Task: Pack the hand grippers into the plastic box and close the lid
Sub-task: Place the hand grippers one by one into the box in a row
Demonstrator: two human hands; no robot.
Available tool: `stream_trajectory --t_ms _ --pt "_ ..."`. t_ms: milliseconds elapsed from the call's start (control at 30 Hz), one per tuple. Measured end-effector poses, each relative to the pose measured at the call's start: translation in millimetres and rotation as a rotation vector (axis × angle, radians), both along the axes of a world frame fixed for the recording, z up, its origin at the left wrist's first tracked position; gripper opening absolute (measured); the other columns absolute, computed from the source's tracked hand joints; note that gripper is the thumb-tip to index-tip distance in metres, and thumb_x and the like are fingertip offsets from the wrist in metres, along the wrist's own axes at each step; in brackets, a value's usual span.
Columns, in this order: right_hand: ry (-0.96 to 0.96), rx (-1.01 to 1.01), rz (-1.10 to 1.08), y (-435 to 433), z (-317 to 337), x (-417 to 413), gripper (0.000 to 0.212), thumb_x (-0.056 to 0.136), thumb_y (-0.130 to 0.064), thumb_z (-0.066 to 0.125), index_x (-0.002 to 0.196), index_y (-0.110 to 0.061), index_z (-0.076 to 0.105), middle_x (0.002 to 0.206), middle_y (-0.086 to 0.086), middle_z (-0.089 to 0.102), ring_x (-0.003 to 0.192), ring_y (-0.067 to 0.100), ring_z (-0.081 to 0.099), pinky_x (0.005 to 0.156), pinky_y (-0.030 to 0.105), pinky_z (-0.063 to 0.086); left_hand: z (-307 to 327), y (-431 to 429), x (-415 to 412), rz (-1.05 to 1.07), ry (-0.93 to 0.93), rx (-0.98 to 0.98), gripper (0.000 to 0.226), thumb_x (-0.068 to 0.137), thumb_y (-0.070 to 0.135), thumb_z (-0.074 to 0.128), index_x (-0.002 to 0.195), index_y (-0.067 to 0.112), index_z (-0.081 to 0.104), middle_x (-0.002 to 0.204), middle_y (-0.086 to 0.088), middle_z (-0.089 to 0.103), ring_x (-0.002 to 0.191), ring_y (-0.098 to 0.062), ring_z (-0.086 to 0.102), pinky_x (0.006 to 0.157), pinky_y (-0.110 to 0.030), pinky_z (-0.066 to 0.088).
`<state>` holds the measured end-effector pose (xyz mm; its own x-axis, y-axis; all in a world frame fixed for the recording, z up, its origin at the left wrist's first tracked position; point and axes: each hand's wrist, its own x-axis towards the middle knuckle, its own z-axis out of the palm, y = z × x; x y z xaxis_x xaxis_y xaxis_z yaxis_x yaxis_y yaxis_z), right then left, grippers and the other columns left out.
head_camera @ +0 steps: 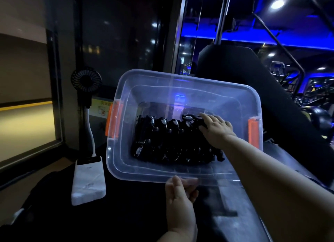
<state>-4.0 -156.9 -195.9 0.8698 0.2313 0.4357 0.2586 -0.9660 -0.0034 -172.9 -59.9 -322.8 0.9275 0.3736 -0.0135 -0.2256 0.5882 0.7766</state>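
Observation:
A clear plastic box (124,162) with orange side latches (113,121) sits open in front of me, no lid on it. Several black hand grippers (168,142) with metal springs lie packed in rows on its bottom. My right hand (216,129) reaches down inside the box at its right end and grips a black hand gripper (191,118) at the far right of the back row. My left hand (180,189) pinches the near rim of the box, thumb on top and fingers underneath.
A white power bank (88,180) lies left of the box, with a cable up to a small black fan (86,80). A dark padded gym seat (253,82) rises behind right. The lid is not in view.

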Motion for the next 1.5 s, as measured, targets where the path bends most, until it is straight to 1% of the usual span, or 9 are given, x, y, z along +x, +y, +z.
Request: stream_trajectory --t_ms 267,567,667,800,1000,1100,1267,1400,1500 --pt "-0.031 0.079 0.029 -22 -11 -32 0.051 0.097 -0.046 0.037 0.146 -0.034 0.026 0.153 -0.006 0.029 0.142 0.017 0.016 0.110 0.042 0.020 3 0 -3 0.018 -0.003 0.039 0.034 0.100 0.038 0.028 0.094 0.012 0.050 0.083 -0.010 0.073 0.085 -0.020 0.069 0.075 -0.031 0.043" --pt "-0.216 0.189 0.156 -55 -49 -112 0.031 0.094 -0.024 0.054 0.122 -0.013 0.060 0.121 0.009 0.059 0.118 0.033 0.044 0.101 0.036 0.031 4 -2 -1 0.058 0.010 0.002 0.030 0.101 0.037 0.030 0.088 0.017 0.046 0.071 -0.003 0.073 0.076 -0.015 0.071 0.072 -0.029 0.046" --pt "-0.240 0.321 0.170 -70 -62 -140 0.024 0.094 -0.021 0.056 0.115 -0.013 0.064 0.114 0.008 0.059 0.112 0.029 0.047 0.096 0.031 0.033 4 -2 -1 0.051 0.004 -0.001 0.029 0.101 0.039 0.029 0.088 0.018 0.044 0.071 -0.002 0.073 0.076 -0.013 0.071 0.072 -0.029 0.047" --pt "-0.129 0.515 0.052 -102 -71 -162 0.019 0.094 -0.029 0.053 0.108 -0.019 0.059 0.108 0.001 0.053 0.105 0.021 0.051 0.087 0.031 0.040 2 -2 0 0.059 -0.005 -0.007 0.030 0.101 0.040 0.030 0.086 0.019 0.045 0.072 -0.002 0.073 0.079 -0.014 0.071 0.073 -0.028 0.047" --pt "0.094 0.309 -0.491 -175 -95 -182 0.027 0.092 -0.045 0.045 0.112 -0.029 0.051 0.116 0.004 0.051 0.115 0.027 0.045 0.092 0.042 0.035 1 -2 -1 0.050 -0.027 -0.017 0.029 0.101 0.040 0.029 0.086 0.020 0.044 0.069 0.000 0.072 0.079 -0.015 0.071 0.073 -0.029 0.047" --pt "0.172 0.253 -0.656 -201 -105 -190 0.033 0.090 -0.054 0.044 0.113 -0.031 0.051 0.120 0.005 0.051 0.116 0.027 0.044 0.094 0.046 0.031 2 -3 -1 0.054 -0.034 -0.018 0.028 0.101 0.039 0.028 0.087 0.020 0.042 0.068 0.001 0.072 0.079 -0.014 0.071 0.074 -0.029 0.048" --pt "0.197 0.054 -0.658 -207 -118 -197 0.032 0.089 -0.055 0.040 0.106 -0.034 0.055 0.117 -0.002 0.057 0.115 0.021 0.046 0.083 0.039 0.026 2 -3 -1 0.058 -0.037 -0.017 0.029 0.101 0.039 0.028 0.084 0.021 0.043 0.068 0.001 0.071 0.076 -0.012 0.071 0.072 -0.028 0.047" --pt "0.187 0.096 -0.543 -194 -114 -193 0.024 0.091 -0.043 0.043 0.106 -0.037 0.061 0.114 -0.006 0.062 0.110 0.020 0.053 0.078 0.033 0.024 2 -3 -1 0.060 -0.040 -0.019 0.029 0.101 0.039 0.029 0.085 0.020 0.044 0.067 0.001 0.071 0.075 -0.012 0.071 0.072 -0.028 0.047" --pt "0.167 0.141 -0.538 -189 -109 -193 0.027 0.089 -0.045 0.048 0.112 -0.038 0.060 0.117 -0.004 0.061 0.112 0.021 0.053 0.082 0.036 0.027 2 -3 0 0.061 -0.036 -0.019 0.029 0.101 0.039 0.029 0.085 0.020 0.044 0.068 0.001 0.071 0.075 -0.012 0.071 0.072 -0.028 0.048"
